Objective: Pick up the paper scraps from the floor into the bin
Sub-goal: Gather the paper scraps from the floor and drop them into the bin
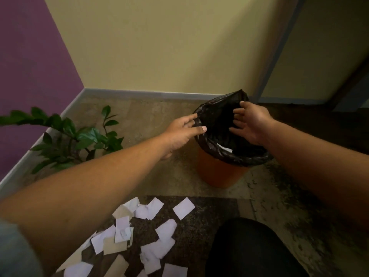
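Both hands are at the bin: the left hand touches the rim of the black liner, the right hand hovers over the opening, fingers spread and empty. Many paper scraps lie on the floor nearby. I judge one drop just finished; next, reach down for more.

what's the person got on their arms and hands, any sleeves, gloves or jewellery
Both forearms are bare, with no gloves, watch or rings visible on the left hand or the right hand. The edge of a grey-blue sleeve shows high on the left arm; no sleeve shows on the right.
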### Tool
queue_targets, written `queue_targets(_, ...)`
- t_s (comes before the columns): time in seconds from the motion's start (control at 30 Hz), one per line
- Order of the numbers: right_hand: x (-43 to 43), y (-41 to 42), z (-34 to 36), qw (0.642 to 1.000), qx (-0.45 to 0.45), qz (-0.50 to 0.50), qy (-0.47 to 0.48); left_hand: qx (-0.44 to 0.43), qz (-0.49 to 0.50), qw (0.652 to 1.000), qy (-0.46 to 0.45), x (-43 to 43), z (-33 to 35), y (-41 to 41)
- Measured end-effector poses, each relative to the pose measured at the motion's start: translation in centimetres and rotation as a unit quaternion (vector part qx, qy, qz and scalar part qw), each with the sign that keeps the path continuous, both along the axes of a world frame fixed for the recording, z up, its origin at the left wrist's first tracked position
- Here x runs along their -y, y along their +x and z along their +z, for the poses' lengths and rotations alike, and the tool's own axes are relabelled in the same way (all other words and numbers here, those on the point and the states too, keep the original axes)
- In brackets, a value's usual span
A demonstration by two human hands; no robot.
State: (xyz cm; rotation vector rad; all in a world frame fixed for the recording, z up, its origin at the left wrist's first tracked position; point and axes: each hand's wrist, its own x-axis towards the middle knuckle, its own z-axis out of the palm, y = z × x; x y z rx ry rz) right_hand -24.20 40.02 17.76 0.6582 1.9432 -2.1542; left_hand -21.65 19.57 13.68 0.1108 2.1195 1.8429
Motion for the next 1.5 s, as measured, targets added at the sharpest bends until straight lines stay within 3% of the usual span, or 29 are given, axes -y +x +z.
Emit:
queue_targets(0.1, 2.5, 1.0, -0.1, 0.991, -0.001, 0.099, 0.088, -0.031, 0.009, 0.999, -0.002, 2.7, -0.6, 1.7)
queue_targets(0.17, 4.8, 2.1, -0.8, 0.959, 0.026, 0.223, 0.174, -0.036, 0.006, 0.999, -0.027, 5.0, -1.5, 3.3)
queue_targets(0.27, 9.2, 3.7, -4.0, 0.837, 0.093, 0.435, 0.318, -0.012, -0.036, 0.997, -0.066, 8.6, -4.2, 5.6)
queue_targets(0.37, 14.2, 5.1, -9.7, 0.701, 0.131, 0.556, 0.427, 0.066, -0.096, 0.979, -0.168, 11.9, -7.9, 7.9)
queue_targets(0.47, 17.6, 7.1, -16.8, 0.630, 0.104, 0.579, 0.506, 0.111, -0.132, 0.949, -0.263, 15.1, -11.4, 10.3)
queue_targets(0.57, 18.7, 9.4, -23.2, 0.628, 0.066, 0.560, 0.536, 0.137, -0.198, 0.908, -0.343, 18.1, -12.5, 11.5)
queue_targets(0.67, 17.8, 10.8, -26.3, 0.677, 0.093, 0.473, 0.556, 0.105, -0.223, 0.860, -0.447, 19.9, -12.3, 11.2)
queue_targets(0.77, 17.2, 11.4, -27.6, 0.704, 0.187, 0.433, 0.531, 0.089, -0.190, 0.875, -0.436, 20.3, -12.3, 11.0)
queue_targets(0.83, 18.0, 12.7, -28.0, 0.679, 0.203, 0.454, 0.539, 0.125, -0.206, 0.883, -0.402, 20.8, -12.1, 11.1)
queue_targets(0.93, 19.7, 16.1, -29.1, 0.635, 0.138, 0.469, 0.598, 0.195, -0.263, 0.867, -0.376, 23.0, -11.6, 10.9)
queue_targets(1.03, 21.0, 18.4, -30.4, 0.653, 0.094, 0.449, 0.603, 0.228, -0.297, 0.851, -0.368, 27.3, -12.1, 11.8)
queue_targets(1.1, 21.5, 19.0, -30.5, 0.669, 0.074, 0.449, 0.588, 0.230, -0.249, 0.874, -0.349, 30.4, -13.9, 13.7)
queue_targets(1.17, 21.3, 18.8, -30.5, 0.666, 0.020, 0.463, 0.585, 0.202, -0.112, 0.911, -0.341, 33.0, -16.7, 15.8)
queue_targets(1.27, 21.0, 18.4, -29.7, 0.648, -0.032, 0.456, 0.609, 0.149, 0.048, 0.912, -0.380, 34.6, -21.4, 18.1)
queue_targets(1.43, 20.5, 17.5, -28.6, 0.675, 0.018, 0.440, 0.592, 0.081, 0.041, 0.902, -0.421, 33.4, -25.5, 19.3)
queue_targets(1.5, 20.6, 17.3, -28.3, 0.687, 0.013, 0.433, 0.583, 0.069, 0.009, 0.878, -0.473, 32.9, -26.1, 19.5)
